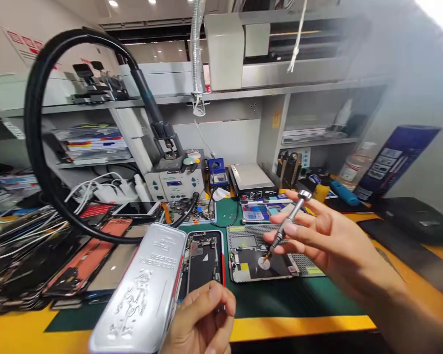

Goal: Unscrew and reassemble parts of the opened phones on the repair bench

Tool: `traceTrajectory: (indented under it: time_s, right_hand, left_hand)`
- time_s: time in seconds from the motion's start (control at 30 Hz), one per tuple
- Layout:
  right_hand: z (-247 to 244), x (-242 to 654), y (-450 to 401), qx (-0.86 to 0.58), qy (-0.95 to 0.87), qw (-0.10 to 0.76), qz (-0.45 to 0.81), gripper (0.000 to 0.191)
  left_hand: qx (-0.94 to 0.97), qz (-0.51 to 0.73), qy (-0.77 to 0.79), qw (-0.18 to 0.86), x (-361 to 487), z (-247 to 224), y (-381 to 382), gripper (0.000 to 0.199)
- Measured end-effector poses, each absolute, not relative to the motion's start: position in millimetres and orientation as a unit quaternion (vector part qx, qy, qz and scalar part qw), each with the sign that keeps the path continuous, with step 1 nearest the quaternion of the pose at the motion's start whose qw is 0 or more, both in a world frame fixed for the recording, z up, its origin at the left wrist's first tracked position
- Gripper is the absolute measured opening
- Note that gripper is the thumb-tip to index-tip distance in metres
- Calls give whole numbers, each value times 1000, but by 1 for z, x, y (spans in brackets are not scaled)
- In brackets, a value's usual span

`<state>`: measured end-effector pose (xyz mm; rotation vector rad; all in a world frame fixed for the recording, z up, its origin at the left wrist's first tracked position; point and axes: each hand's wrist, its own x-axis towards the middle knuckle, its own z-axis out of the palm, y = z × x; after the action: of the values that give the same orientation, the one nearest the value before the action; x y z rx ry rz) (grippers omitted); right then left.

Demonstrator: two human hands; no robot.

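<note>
Your right grip (325, 236) is clamped on the silver screwdriver (280, 234), thumb against fingers, shaft tilted, tip down at the pale disc (265, 264) on the dark phone panel (245, 258). Can't tell if the tip touches. Panel lies flat, partly over the perforated plate (308, 260), on the green mat (266, 297) over the yellow table (299, 324).

Your left grip (203, 314) has fingers curled in toward the thumb; can't tell if it's closed on anything. It's in front of the opened phone body (203, 265), just beside the embossed silver tin (143, 290). Gray console (180, 184) sits behind, phone stack (25, 260) at far left.
</note>
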<state>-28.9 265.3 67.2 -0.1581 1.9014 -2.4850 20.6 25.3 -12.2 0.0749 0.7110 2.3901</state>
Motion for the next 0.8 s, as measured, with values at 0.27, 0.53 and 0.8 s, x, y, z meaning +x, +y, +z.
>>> traceTrajectory:
  time_s: [0.27,0.53,0.8]
  right_hand:
    - [58,-4,201,-133,550,-24,-824,79]
    - [58,-2,194,-132,563,-32,-816,73]
    - [54,-2,191,-137,555,-43,-820,71]
  left_hand:
    - [21,920,277,277,23,-12,28,24]
    - [32,925,253,281,27,-11,26,24]
    - [9,928,247,279,29,-14,24,21]
